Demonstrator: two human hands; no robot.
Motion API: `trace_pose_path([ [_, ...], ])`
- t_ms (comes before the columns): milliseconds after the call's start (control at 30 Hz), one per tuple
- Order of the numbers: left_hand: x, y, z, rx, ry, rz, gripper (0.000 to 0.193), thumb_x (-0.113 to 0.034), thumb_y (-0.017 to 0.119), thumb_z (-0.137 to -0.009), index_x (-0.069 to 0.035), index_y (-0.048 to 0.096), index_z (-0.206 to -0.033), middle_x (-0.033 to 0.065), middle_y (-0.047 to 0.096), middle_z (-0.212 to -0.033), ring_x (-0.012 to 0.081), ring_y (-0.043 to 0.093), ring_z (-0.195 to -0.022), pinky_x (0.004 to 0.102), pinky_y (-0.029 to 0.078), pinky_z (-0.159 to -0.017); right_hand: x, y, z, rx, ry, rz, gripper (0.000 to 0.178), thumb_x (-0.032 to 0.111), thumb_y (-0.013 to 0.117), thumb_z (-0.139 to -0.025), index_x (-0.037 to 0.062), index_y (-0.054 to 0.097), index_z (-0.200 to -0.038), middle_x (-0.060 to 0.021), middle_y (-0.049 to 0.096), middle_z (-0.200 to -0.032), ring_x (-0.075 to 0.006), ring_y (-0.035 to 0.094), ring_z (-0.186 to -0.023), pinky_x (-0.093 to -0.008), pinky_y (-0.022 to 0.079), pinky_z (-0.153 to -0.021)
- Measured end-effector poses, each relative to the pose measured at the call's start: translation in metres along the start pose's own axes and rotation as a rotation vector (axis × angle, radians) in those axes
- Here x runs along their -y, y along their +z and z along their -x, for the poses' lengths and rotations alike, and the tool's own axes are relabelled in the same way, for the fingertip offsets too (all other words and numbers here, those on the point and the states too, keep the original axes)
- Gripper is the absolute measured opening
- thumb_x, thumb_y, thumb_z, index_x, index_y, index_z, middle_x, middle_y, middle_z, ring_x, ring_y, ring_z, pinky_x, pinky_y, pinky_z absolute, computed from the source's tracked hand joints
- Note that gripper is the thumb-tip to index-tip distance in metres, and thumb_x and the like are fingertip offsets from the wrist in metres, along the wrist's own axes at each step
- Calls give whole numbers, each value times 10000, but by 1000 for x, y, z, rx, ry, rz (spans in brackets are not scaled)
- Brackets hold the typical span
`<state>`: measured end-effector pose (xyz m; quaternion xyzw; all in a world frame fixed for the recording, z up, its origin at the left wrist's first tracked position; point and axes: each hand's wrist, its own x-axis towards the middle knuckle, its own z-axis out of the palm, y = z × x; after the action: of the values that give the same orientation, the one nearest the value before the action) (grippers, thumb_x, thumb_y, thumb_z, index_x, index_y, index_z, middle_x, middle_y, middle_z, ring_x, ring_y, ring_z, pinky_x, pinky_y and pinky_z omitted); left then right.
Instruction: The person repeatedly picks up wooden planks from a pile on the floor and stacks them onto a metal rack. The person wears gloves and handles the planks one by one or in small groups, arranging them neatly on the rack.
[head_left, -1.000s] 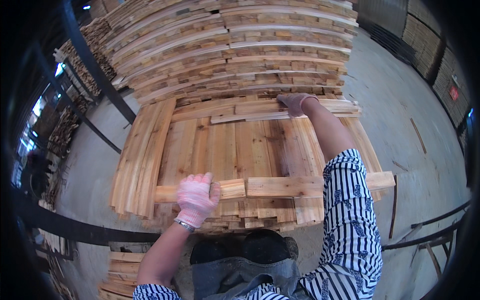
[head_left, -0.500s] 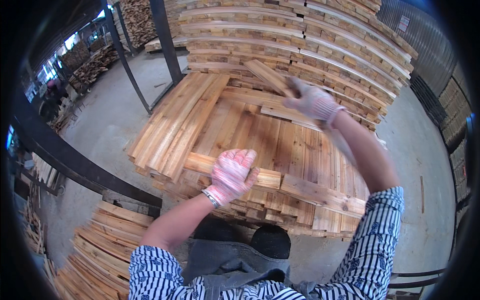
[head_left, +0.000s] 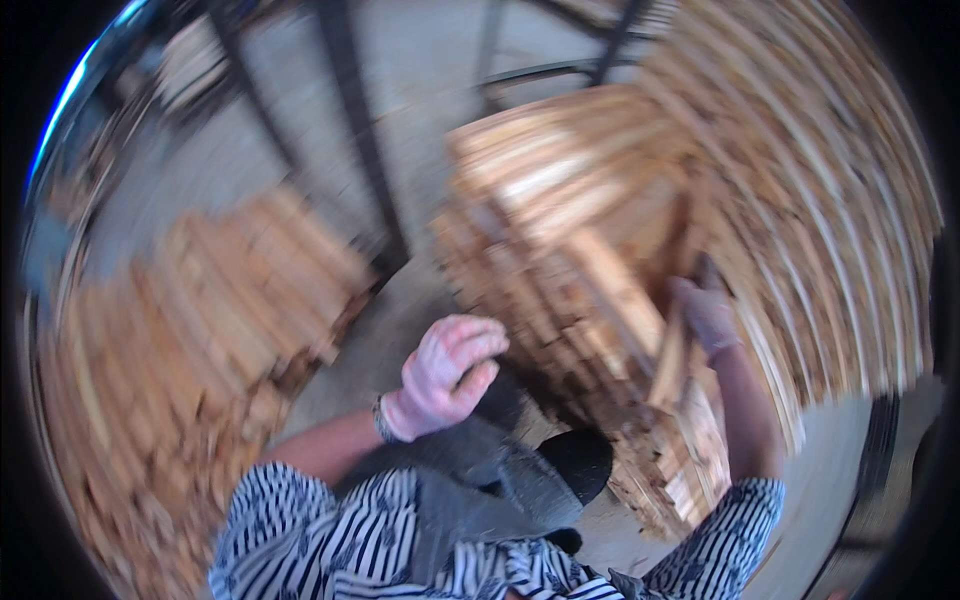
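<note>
My left hand, in a pale pink-and-white knit glove, hangs in the air in front of my body. Its fingers curve with the thumb held apart, and nothing is seen in it. On the right, my gloved right hand is over the wood stack, its fingers smeared by motion. A short wooden plank slants down from it and seems to be in its grip. Left of that, a light plank lies along the near edge of the stack.
A large pile of boards spreads on the left. Tall layered lumber rises at the far right. A dark metal post stands between the left pile and the stack. Concrete floor shows behind.
The view has swung left, bringing the left board pile in. My left hand has come off the plank it was resting on. My right hand has drawn nearer with its plank.
</note>
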<state>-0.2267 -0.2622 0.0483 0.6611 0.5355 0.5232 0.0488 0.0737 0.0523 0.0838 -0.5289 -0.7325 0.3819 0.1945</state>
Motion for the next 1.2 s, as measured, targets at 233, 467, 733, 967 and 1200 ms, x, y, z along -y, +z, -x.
trace_pose_path([
  [233, -5, -65, 108, -172, -430, -86, 275, -22, 648, -882, -36, 648, -1156, 133, 653, -1146, 302, 628, -1086, 398, 496, -959, 12, 92, -142, -388, -172, 120, 552, 344, 518, -1009, -61, 473, -1381, -196, 602, -1271, -315, 575, -1122, -347, 441, -992],
  [467, 3, -114, 177, -681, -702, -256, 336, -97, 644, -943, -25, 588, -1266, 134, 619, -1228, 274, 590, -1174, 390, 442, -1055, 61, 98, -112, -409, -41, 357, 792, 518, 454, -1000, -82, 301, -1494, -295, 459, -1455, -377, 466, -1335, -401, 374, -1106],
  [733, -3, -130, 264, -1390, -1185, 624, 384, -275, 673, -967, -80, 586, -1286, 59, 630, -1209, 197, 589, -1116, 361, 446, -1018, 201, 283, 95, 427, -823, 90, 598, 353, 645, -970, 16, 476, -1435, -203, 566, -1380, -294, 530, -1302, -365, 424, -1094],
  [967, 21, -173, 252, -1517, -997, 1230, 374, -391, 662, -950, -110, 588, -1185, 91, 589, -1138, 266, 562, -1116, 443, 461, -984, 274, 497, 156, 710, -439, 295, 1015, 631, 597, -881, -19, 204, -1554, -281, 497, -1441, -374, 503, -1339, -397, 407, -1106],
  [1200, 70, -167, 220, -1301, -1028, 1203, 551, -530, 502, -994, -87, 540, -1320, 113, 581, -1314, 308, 515, -1243, 461, 359, -1140, 260, 525, 161, 934, -114, 109, 1032, 617, 634, -865, -16, 203, -1557, -307, 543, -1377, -388, 549, -1288, -401, 434, -1070],
])
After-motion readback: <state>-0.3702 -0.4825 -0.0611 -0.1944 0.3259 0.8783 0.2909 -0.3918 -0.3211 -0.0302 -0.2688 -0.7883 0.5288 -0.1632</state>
